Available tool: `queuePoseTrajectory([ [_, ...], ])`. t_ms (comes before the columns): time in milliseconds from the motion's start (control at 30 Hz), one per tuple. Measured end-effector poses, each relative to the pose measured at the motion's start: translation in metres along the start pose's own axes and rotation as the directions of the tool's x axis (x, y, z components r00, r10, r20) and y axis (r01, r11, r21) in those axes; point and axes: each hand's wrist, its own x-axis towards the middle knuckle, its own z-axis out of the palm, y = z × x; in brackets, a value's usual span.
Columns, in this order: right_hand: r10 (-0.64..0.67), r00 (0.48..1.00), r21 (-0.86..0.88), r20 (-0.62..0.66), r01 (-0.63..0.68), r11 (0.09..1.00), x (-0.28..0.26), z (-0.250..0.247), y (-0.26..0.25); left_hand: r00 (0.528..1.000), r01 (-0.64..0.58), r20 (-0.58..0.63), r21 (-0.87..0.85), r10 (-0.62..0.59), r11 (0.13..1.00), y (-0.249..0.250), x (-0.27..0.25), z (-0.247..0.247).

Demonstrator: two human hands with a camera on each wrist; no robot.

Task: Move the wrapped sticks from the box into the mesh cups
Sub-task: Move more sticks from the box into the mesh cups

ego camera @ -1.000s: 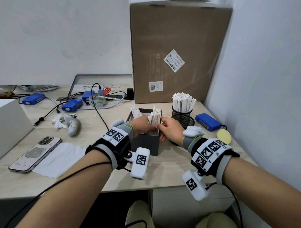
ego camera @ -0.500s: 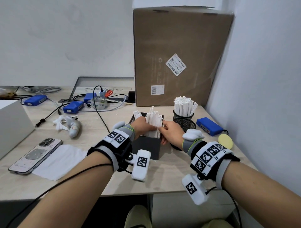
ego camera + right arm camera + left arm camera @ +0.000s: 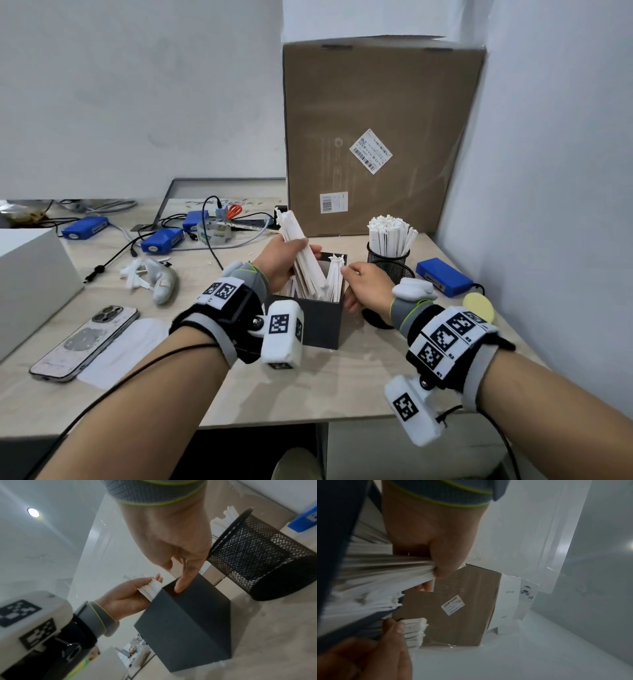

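Observation:
A dark square box [image 3: 318,322] [image 3: 188,628] stands near the table's front edge. My left hand [image 3: 281,260] [image 3: 433,540] [image 3: 126,599] grips a thick bundle of white wrapped sticks [image 3: 294,236] [image 3: 376,572] [image 3: 150,588], tilted left, its lower end still in the box. My right hand [image 3: 366,291] [image 3: 171,540] holds the box's right wall: fingers straight outside, thumb at the rim against the leftover sticks [image 3: 335,277]. To the right stand two black mesh cups. The far cup [image 3: 388,262] is full of sticks. The near cup [image 3: 402,274] [image 3: 257,563] is partly hidden by my right hand.
A tall cardboard carton [image 3: 376,137] rises behind the box, and a wall runs close along the right. A blue device [image 3: 443,275] and a yellow pad [image 3: 478,305] lie beyond the cups. On the left are a phone [image 3: 85,342], cables and a white case [image 3: 30,274].
My left hand has raised the bundle up and to the left, partly out of the box. My right hand has left the bundle and moved onto the box's right wall.

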Motion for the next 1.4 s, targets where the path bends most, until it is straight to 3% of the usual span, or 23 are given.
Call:
queuePoseTrajectory([
  [67, 0.015, 0.998, 0.165, -0.067, -0.004, 0.986, -0.002, -0.006, -0.004, 0.997, -0.042, -0.069, -0.152, 0.032, 0.988, 0.009, 0.001, 0.000],
  [167, 0.071, 0.990, 0.437, -0.120, -0.011, 0.899, -0.004, -0.018, -0.013, 0.994, -0.098, -0.076, -0.337, 0.076, 0.937, 0.028, -0.001, 0.004],
  [300, 0.182, 0.983, 0.754, -0.022, -0.103, 0.649, 0.000, -0.030, -0.021, 0.989, -0.150, -0.056, -0.470, 0.140, 0.870, 0.043, -0.006, 0.018],
  [433, 0.216, 0.966, 0.878, 0.143, -0.224, 0.422, 0.003, -0.037, -0.026, 0.983, -0.177, -0.046, -0.524, 0.180, 0.833, 0.048, -0.012, 0.037],
  [567, 0.127, 0.958, 0.937, 0.257, -0.279, 0.209, 0.002, -0.032, -0.030, 0.974, -0.217, -0.050, -0.504, 0.222, 0.836, 0.041, -0.019, 0.055],
  [667, 0.074, 0.961, 0.954, 0.268, -0.275, 0.117, 0.002, -0.026, -0.035, 0.951, -0.305, -0.094, -0.452, 0.296, 0.838, 0.033, -0.023, 0.065],
  [833, 0.122, 0.954, 0.949, 0.273, -0.288, 0.130, 0.000, -0.025, -0.037, 0.947, -0.317, -0.106, -0.454, 0.302, 0.833, 0.024, -0.027, 0.072],
  [1033, 0.120, 0.941, 0.935, 0.317, -0.331, 0.128, 0.001, -0.028, -0.031, 0.939, -0.306, -0.016, -0.486, 0.342, 0.819, 0.024, -0.031, 0.069],
  [1233, 0.110, 0.937, 0.919, 0.331, -0.346, 0.186, -0.002, -0.029, -0.031, 0.933, -0.304, 0.088, -0.333, 0.350, 0.893, 0.021, -0.037, 0.073],
  [1300, 0.102, 0.933, 0.888, 0.344, -0.359, 0.289, 0.001, -0.031, -0.028, 0.924, -0.328, 0.102, -0.285, 0.368, 0.901, 0.023, -0.038, 0.073],
  [1367, 0.133, 0.943, 0.811, 0.306, -0.331, 0.483, 0.003, -0.039, -0.025, 0.919, -0.349, 0.109, -0.226, 0.379, 0.910, 0.026, -0.039, 0.070],
  [1400, 0.131, 0.965, 0.759, 0.225, -0.258, 0.598, 0.003, -0.046, -0.027, 0.915, -0.359, 0.125, -0.185, 0.384, 0.915, 0.027, -0.040, 0.069],
])
